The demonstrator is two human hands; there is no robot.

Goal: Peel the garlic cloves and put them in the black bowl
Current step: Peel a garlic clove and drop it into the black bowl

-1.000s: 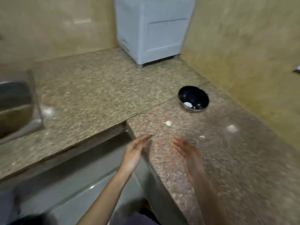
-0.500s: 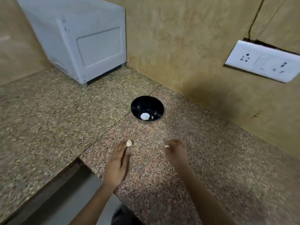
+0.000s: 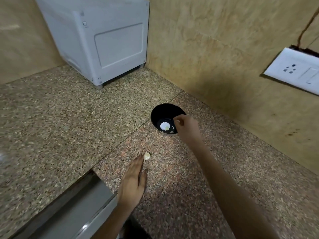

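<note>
Black bowl (image 3: pixel 160 109) held peeled cloves (image 3: pixel 171 130); right hand (image 3: pixel 186 125) bunched above it, pinch unclear; left hand's (image 3: pixel 133 180) joined fingers (image 3: pixel 139 163) touched a loose clove (image 3: pixel 147 156) outside it.

The bowl (image 3: pixel 165 109) sits on the surface (image 3: pixel 69 126) near the right wall (image 3: pixel 224 57), garlic cloves (image 3: pixel 171 130) inside; a loose clove (image 3: pixel 147 155) lies before it, an appliance (image 3: pixel 103 40) behind-left.

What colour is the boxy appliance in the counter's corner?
The appliance is light grey; the head view shows it best.
</note>
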